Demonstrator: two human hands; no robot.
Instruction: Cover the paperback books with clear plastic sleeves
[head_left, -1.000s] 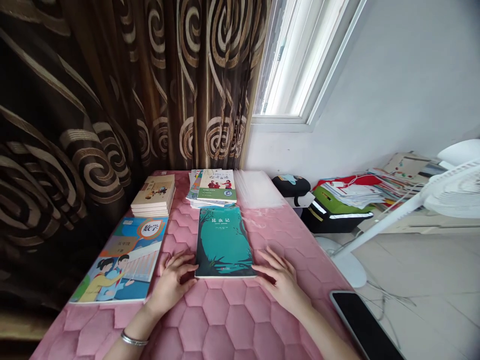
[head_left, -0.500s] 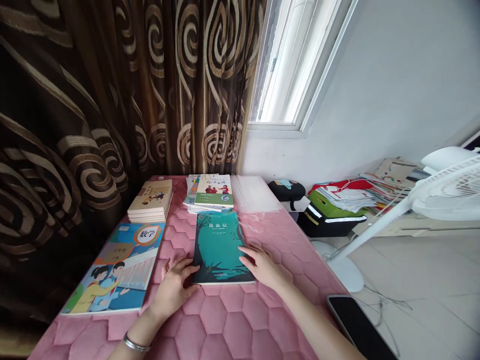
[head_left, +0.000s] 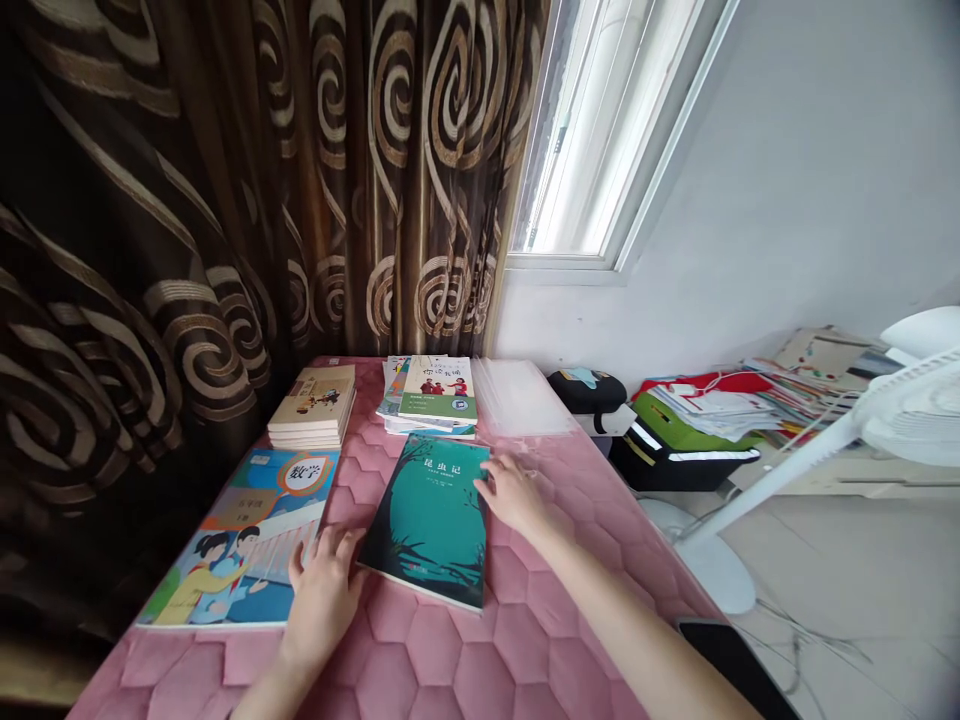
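A teal book with a dark border and white Chinese title lies tilted on the pink quilted cover, its top leaning right. My right hand is at the upper part of its right edge, with thumb and forefinger bent over the cover's rim. At its lower left corner, my left hand has its fingers apart, the fingertips close to or touching the corner. Behind my left hand lies a large blue maths textbook, partly covered by the fingers.
Several beige books are stacked at the back left. A pile of booklets and clear plastic sheets sit at the back. A dark phone-like slab lies at the right edge, near a white fan.
The teal book has turned clockwise and its lower edge is nearer me. My right hand has moved up along its right edge. My left hand has shifted slightly left. The view has tilted slightly.
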